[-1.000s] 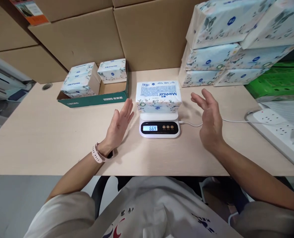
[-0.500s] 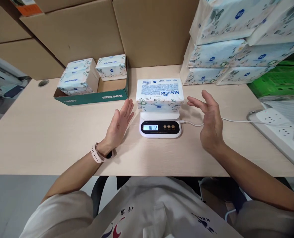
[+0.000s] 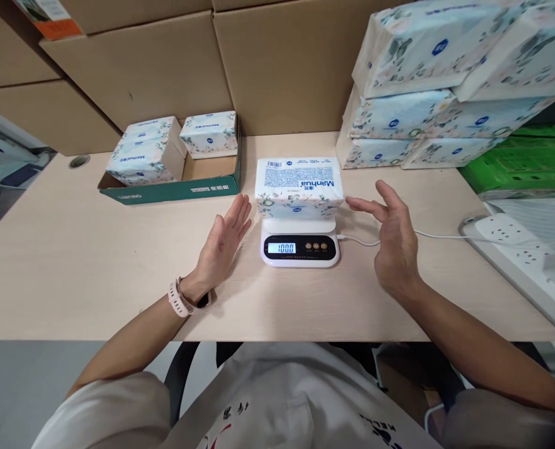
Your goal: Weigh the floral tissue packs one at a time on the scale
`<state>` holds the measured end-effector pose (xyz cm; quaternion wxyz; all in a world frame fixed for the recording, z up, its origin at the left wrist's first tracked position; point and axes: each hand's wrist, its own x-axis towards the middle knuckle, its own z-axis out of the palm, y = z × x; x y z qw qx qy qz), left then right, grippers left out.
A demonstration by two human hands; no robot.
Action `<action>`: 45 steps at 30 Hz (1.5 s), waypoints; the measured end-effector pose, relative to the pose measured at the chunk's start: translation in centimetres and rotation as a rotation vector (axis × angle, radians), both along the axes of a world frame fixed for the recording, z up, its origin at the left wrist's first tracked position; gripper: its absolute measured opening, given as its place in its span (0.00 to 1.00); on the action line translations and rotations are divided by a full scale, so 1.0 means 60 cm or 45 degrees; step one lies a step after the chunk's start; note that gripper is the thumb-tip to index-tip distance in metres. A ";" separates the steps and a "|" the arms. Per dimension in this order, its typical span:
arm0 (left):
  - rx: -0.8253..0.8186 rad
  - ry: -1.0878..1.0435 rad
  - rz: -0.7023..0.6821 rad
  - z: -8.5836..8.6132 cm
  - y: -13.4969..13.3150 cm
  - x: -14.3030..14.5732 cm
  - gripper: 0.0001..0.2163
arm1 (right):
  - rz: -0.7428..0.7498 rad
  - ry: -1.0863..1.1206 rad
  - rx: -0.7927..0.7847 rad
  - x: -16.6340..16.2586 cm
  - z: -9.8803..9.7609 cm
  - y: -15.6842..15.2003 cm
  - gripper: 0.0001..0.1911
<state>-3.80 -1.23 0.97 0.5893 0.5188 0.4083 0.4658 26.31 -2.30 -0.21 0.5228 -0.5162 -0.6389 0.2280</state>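
A tissue pack [image 3: 299, 186] printed with flowers and the word Manhua lies on a small white scale [image 3: 299, 243], whose display reads 100.0. My left hand [image 3: 222, 243] hovers open just left of the pack, fingers straight, a pink watch on the wrist. To the right of the pack my right hand [image 3: 392, 240] is open too, fingers spread and slightly curled, a short gap from the pack. Neither hand touches the pack.
A green-edged cardboard tray [image 3: 179, 187] at the back left holds three tissue packs. A stack of tissue packs [image 3: 427, 93] rises at the back right. Cardboard boxes [image 3: 202, 56] line the back. A white power strip [image 3: 521, 255] lies at the right, its cable running to the scale.
The scale reading went from 66.9 to 103.2 to 100.0. Both hands stay open beside the pack; the right hand has edged slightly closer to it.
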 end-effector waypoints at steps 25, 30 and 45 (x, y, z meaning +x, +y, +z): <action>-0.044 -0.026 -0.007 -0.003 0.003 -0.002 0.41 | -0.035 0.031 0.022 0.015 -0.016 0.008 0.30; -0.032 -0.016 -0.008 -0.004 0.005 -0.002 0.43 | -0.052 0.057 0.006 0.018 -0.019 0.010 0.31; -0.008 -0.012 -0.005 -0.007 0.009 -0.004 0.43 | -0.073 0.067 0.049 0.018 -0.020 0.021 0.31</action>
